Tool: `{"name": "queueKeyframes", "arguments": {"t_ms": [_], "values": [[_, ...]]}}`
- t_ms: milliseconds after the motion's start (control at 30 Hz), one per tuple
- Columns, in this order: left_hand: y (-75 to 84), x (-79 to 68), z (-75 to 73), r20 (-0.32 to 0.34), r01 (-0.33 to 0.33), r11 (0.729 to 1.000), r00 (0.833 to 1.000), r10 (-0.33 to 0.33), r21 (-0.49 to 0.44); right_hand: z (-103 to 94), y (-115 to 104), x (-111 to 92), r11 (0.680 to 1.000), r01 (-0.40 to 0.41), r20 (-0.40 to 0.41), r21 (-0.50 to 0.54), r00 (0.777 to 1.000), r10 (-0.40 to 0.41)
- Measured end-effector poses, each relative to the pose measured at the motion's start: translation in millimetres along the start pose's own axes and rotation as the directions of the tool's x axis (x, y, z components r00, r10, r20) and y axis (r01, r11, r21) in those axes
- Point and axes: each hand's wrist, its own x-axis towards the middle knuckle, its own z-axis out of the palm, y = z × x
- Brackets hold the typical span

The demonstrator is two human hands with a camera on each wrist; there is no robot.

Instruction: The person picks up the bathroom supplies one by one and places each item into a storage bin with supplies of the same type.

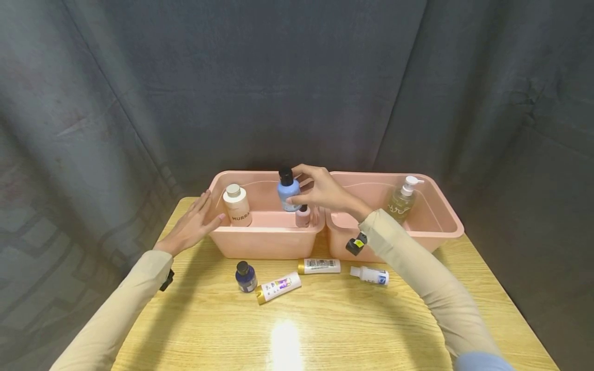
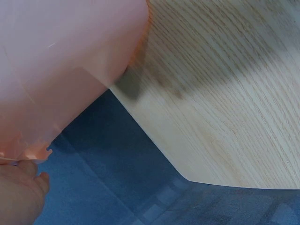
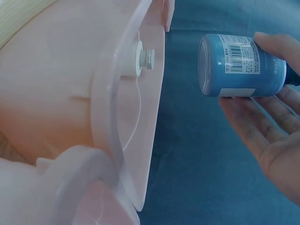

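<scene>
Btl [image 1: 288, 191], blue, blk-capped, in R grip [image 1: 327, 189]

A light-blue bottle [image 1: 289, 197] with a black cap [image 1: 285, 176], gripped by the right hand [image 1: 322, 189], hangs cap-up above the left pink bin [image 1: 264, 245], whose rim the left hand [image 1: 191, 228] touches.

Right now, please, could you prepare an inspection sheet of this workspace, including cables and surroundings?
Surface: wooden table, bright glare near the front.
Job's things: blue bottle, cap up, over the left pink bin; tall white bottle and small pink bottle inside that bin; pump bottle inside the right pink bin.
Clutter: purple bottle, purple-printed tube, gold-capped tube and white-capped bottle before the bins.
Hands: right hand holds the blue bottle; left hand touches the left bin's rim.
Cables: nothing seen.
Surroundings: grey curtain behind and at both sides.
</scene>
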Motion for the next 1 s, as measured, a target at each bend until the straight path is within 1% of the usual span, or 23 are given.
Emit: {"name": "queueKeyframes", "arguments": {"t_ms": [333,467,700,1000], "values": [[-1.1,1.2,0.8,0.005,0.008,1.000,1.000,-0.008,0.004,2.0,2.8,13.7,0.999,-0.021,-0.012,-0.041,1.000,0.020],[-0.6,1.4,1.0,0.003,0.008,1.000,1.000,-0.008,0.002,2.8,5.5,17.4,0.998,-0.052,-0.009,-0.045,0.999,0.051],[0.3,1.2,1.2,0.006,0.007,1.000,1.000,-0.007,0.002,5.7,14.1,20.4,0.990,-0.112,-0.010,-0.090,0.994,0.111],[-0.8,1.0,0.1,0.002,0.002,1.000,1.000,-0.002,0.005,13.1,24.1,23.9,0.982,-0.153,-0.023,-0.109,0.988,0.151]]}}
